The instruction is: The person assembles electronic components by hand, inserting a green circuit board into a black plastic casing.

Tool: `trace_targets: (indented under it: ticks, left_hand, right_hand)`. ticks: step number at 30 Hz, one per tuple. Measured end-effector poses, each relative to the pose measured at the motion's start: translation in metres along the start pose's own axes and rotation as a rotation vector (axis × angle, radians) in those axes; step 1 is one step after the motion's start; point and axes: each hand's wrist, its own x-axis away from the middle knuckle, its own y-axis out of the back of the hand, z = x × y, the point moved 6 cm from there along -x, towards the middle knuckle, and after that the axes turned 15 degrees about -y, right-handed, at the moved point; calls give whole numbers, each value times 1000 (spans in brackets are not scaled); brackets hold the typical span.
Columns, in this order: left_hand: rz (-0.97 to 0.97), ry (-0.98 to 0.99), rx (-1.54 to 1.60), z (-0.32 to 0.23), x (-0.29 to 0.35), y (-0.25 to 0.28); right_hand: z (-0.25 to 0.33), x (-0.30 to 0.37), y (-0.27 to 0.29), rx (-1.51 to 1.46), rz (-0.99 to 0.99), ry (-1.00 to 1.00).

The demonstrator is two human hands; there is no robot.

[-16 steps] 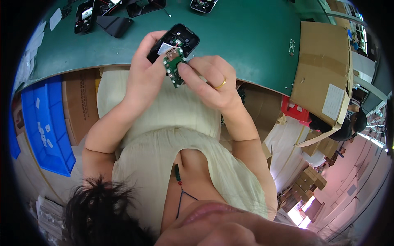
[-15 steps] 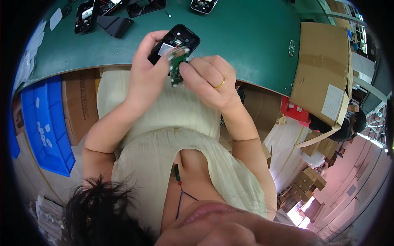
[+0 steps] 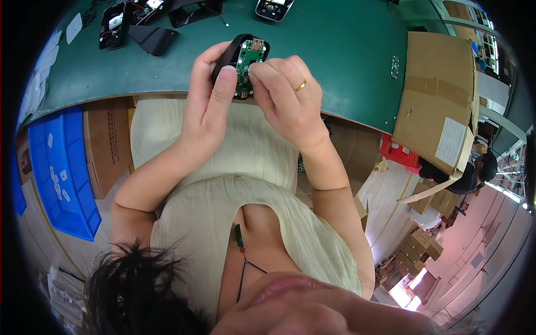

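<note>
Just off the near table edge, my left hand (image 3: 205, 109) is closed around a black plastic device casing (image 3: 225, 59). A green circuit board (image 3: 244, 66) lies over the casing's open face, with a metal USB socket (image 3: 257, 44) at its far end. My left thumb presses along the board's left side. My right hand (image 3: 291, 103) wears a ring and has its bent thumb and fingers closed on the board's right edge. These fingers hide part of the board, and the inside of the casing is covered.
Opened black casings (image 3: 114, 25), a dark wedge-shaped cover (image 3: 153, 39) and a white-fronted device (image 3: 273, 9) lie at the back of the green table (image 3: 335, 50). A large cardboard box (image 3: 435, 84) stands at right. A blue bin (image 3: 61, 167) is below left.
The circuit board has turned from a tilted position beside the casing to lie along its open face. My right hand has moved slightly up with it, and my left thumb now presses the board.
</note>
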Motion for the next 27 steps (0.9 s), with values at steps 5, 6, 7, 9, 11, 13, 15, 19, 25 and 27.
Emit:
trace_targets:
  ticks: [5, 6, 7, 9, 11, 13, 15, 19, 25, 27]
  left_hand:
    - [30, -82, -124, -4, 0, -1]
    - [27, -33, -68, -3, 0, -1]
    - [23, 15, -12, -2, 1, -1]
    - [21, -32, -38, -4, -1, -2]
    - [16, -78, -68, -8, -2, -1]
    - [63, -103, -126, -11, -3, -3]
    - [63, -92, -121, -10, -3, -3]
    - [70, 12, -47, -9, -4, -4]
    - [88, -81, -137, -8, -12, -5]
    - [88, -75, -138, -7, -16, -5]
  right_hand:
    - [3, -8, 1, 2, 64, -93]
    - [2, -8, 1, 3, 63, -92]
    - [1, -7, 1, 9, 72, -76]
    - [2, -7, 1, 13, 83, -58]
    - [4, -9, 2, 13, 76, -83]
    - [6, -9, 3, 26, 65, -68]
    - [7, -9, 4, 38, 53, -51]
    - [5, -8, 5, 10, 14, -24]
    - [0, -16, 1, -8, 40, -27]
    - [-2, -19, -1, -11, 66, -39]
